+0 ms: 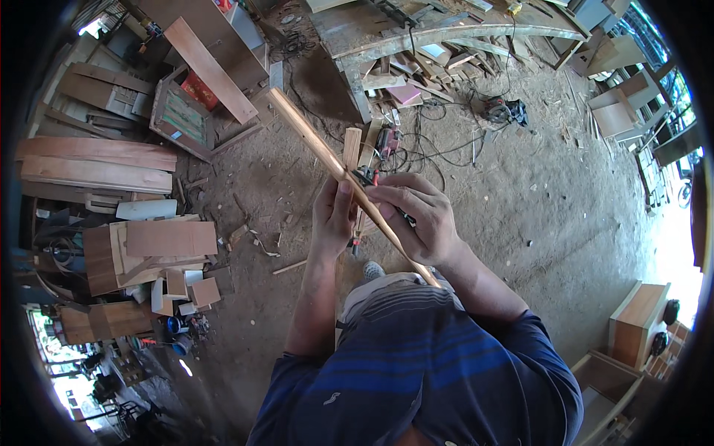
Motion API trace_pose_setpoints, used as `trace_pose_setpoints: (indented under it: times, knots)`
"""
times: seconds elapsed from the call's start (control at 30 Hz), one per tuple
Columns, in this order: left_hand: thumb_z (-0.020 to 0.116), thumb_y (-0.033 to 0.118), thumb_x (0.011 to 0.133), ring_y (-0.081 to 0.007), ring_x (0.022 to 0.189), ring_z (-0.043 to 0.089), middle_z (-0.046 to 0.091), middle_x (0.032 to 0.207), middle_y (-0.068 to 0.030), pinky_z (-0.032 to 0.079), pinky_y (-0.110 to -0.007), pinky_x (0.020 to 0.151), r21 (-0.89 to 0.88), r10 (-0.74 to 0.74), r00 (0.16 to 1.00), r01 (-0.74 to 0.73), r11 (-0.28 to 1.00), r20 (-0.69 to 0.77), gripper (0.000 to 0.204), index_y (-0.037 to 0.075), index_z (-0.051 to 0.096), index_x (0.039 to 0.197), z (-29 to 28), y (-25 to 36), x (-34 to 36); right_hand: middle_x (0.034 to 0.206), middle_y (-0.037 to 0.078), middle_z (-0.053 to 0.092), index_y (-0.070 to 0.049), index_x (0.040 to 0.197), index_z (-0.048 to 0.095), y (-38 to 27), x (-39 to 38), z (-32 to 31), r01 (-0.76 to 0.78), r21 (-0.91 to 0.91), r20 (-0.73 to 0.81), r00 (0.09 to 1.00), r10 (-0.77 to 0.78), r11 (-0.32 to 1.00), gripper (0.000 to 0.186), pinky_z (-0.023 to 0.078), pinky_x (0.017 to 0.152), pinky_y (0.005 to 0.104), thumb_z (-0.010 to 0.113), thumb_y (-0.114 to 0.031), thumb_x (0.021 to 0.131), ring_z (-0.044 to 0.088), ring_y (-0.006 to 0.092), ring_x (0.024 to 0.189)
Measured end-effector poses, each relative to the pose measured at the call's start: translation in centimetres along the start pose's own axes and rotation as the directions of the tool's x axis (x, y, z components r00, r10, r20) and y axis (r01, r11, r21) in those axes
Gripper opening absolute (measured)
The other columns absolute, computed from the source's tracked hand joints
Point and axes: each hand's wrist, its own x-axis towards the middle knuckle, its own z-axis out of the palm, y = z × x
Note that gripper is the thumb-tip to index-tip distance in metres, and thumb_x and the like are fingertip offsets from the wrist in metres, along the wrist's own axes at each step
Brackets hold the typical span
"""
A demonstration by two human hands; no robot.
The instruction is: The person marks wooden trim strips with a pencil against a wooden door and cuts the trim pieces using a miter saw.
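Observation:
A long, narrow wooden strip (301,123) runs diagonally from the upper middle down toward my waist. My left hand (331,219) is closed on it near its middle. Just right of that, my right hand (420,223) grips a small dark tool with red on it (364,176), held against the strip; I cannot make out what kind of tool. Beyond my hands are a short upright wooden piece (352,145) and a red power tool (387,140), with cables around it; part of what lies below the strip is hidden by my hands.
Stacked boards (97,163) and panels (167,241) fill the left side. A workbench (446,33) with offcuts underneath stands ahead. A black tool (506,111) lies among cables on the dusty floor (550,223). Wooden boxes (636,323) stand at lower right, panels (617,111) at upper right.

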Motion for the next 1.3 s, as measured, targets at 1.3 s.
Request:
trace_pose_setpoints:
  times: [1.3]
  knots:
    - [0.040,0.058,0.113,-0.0026,0.048,0.041,0.046,0.061,0.0077,0.033,-0.022,0.044,0.258,-0.364,0.929,0.337,0.905,0.061,0.063,0.005,0.070,0.128,-7.1,-3.1,-1.5,0.083,0.002,0.062,0.000,0.114,0.065,5.9,-7.8,11.5,-0.726,0.447,-0.032,0.571,0.821,0.522,0.029,0.047,0.069,0.0281,0.080,-0.020,0.097,0.055,0.0088,0.076]
